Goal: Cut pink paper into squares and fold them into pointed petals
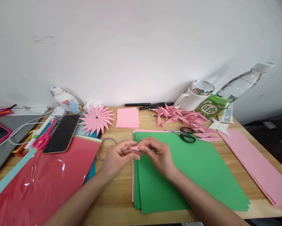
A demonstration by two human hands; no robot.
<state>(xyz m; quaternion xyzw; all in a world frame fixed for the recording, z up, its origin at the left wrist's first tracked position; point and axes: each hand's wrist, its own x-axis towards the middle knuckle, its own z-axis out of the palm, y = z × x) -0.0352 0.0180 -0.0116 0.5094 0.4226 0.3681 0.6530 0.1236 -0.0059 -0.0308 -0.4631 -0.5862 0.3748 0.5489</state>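
Between my two hands is a small folded piece of pink paper (134,147), partly covered by fingers. My right hand (158,153) pinches its right end. My left hand (119,154) curls around the left end, thumb below and fingers above. Both hands are held over the left edge of a stack of green paper (190,175). Beyond them lie a square stack of pink paper (127,117) and a pink folded-paper star wheel (97,118). Several pointed pink folded pieces (178,115) are heaped at the back right.
Black-handled scissors (187,138) rest on the green stack's far edge. Pink strips (256,169) lie at the right. A white mug (195,95) and clear bottle (243,83) stand behind. Left are a phone (62,134), pink scissors (45,135) and a red paper pack (51,175).
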